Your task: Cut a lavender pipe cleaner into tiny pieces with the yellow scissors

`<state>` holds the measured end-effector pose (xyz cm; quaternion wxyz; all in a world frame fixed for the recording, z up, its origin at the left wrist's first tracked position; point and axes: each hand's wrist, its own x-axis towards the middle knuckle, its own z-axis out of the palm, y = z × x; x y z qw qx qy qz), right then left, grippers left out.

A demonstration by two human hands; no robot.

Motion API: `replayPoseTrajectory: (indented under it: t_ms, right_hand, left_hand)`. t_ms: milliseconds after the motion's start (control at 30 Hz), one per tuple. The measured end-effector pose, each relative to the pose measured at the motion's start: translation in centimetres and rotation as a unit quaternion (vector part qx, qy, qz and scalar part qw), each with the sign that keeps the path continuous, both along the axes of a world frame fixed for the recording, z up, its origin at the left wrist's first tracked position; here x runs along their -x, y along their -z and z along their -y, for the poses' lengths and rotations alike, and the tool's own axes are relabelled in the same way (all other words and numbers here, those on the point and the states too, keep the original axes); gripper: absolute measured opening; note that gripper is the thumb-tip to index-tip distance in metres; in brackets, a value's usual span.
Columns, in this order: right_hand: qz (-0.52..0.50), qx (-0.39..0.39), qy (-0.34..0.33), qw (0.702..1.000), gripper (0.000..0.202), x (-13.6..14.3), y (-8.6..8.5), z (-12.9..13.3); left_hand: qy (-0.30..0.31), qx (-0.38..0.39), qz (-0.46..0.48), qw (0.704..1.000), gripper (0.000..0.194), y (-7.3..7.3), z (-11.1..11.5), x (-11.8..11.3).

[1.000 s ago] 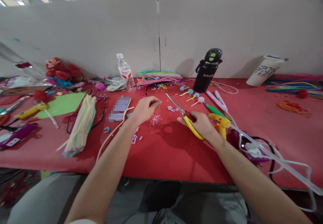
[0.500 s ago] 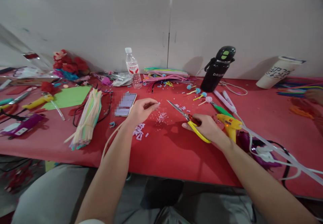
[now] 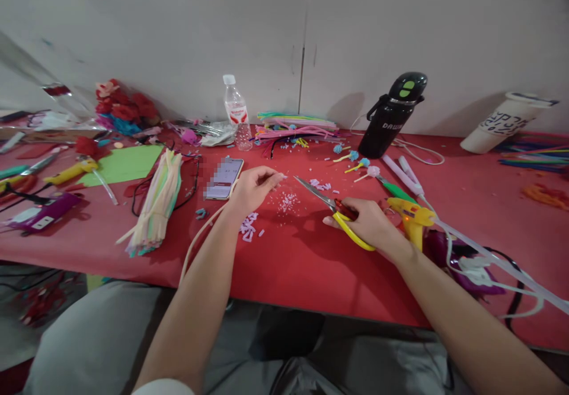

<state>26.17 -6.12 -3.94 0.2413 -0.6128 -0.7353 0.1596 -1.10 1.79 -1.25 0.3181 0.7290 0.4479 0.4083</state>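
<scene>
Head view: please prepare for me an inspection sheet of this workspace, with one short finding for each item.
Surface: red tabletop, sprinkled with fine pale bits.
Things in use: scissors above the tabletop; cut lilac pieces beside the left forearm.
Clutter: bundle of pale stems, phone, clear bottle, black flask, yellow glue gun.
Left hand: fingertips pinch a tiny pale piece.
Right hand: holds the scissors, blades towards the left hand.
Cables: pale cord beside the phone; black cable at the right.
Surroundings: pale partition behind the tabletop.
</scene>
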Motion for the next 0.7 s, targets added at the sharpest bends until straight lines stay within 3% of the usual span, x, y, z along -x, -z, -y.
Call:
replayPoseTrajectory:
  t_ms: [433,700]
  right_hand:
    - [0.005,0.002,0.013,1.000,0.053,0.1,0.1,0.1]
    - [0.001,0.000,0.007,1.000,0.051,-0.1,0.6,0.0]
  left_hand:
    - [0.013,-0.046,-0.042,0.998,0.030,-1.0,1.3,-1.1]
    - [0.029,-0.045,-0.041,0.998,0.031,-0.8,1.3,-1.1]
